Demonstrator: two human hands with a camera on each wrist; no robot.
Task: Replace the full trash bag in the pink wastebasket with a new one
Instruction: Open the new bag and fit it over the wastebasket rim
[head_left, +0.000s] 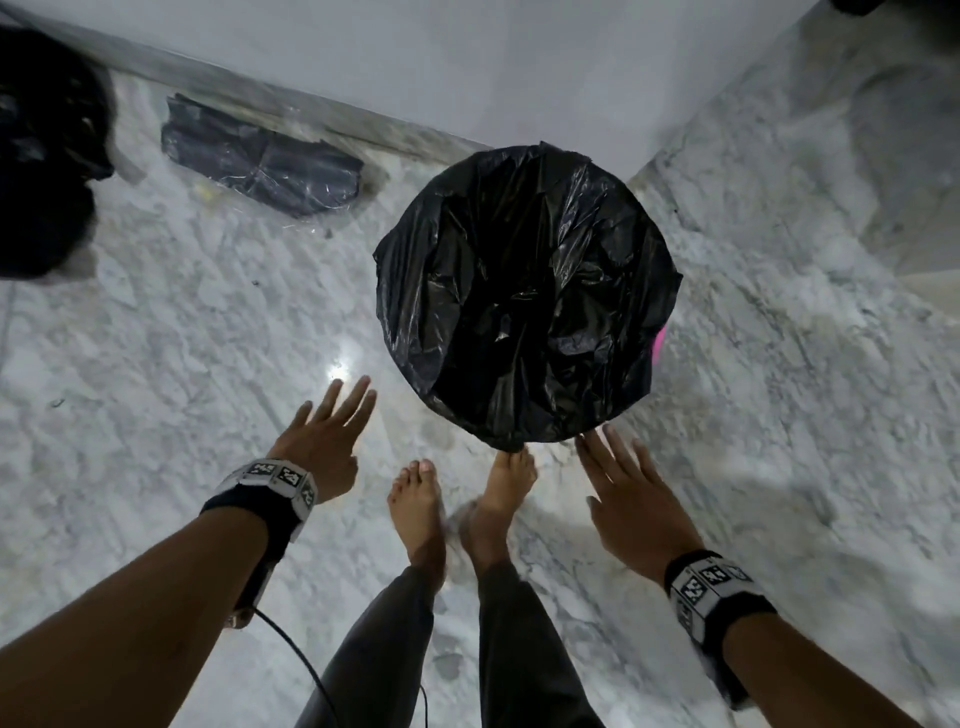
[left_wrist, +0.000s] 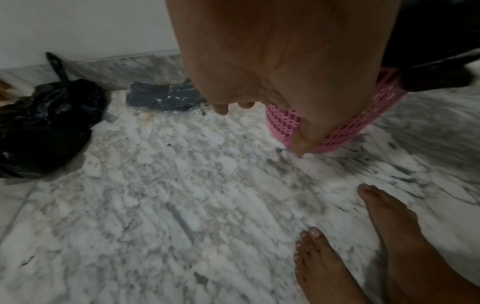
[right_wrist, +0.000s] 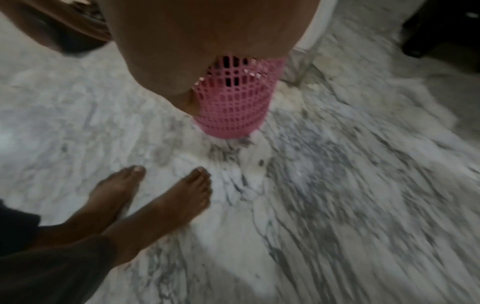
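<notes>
Both hands hang spread and hold nothing; the left hand is well apart from the pink wastebasket; the right hand has fingertips just beside its black liner; the full tied bag lies far left of the left hand.

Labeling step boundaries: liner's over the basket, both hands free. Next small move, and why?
Probably pick up the tied full bag by the wall and carry it out. The new black bag already covers the rim of the pink wastebasket, and the left hand and right hand are open, holding nothing. Whether the liner sits evenly at the back cannot be told.
</notes>
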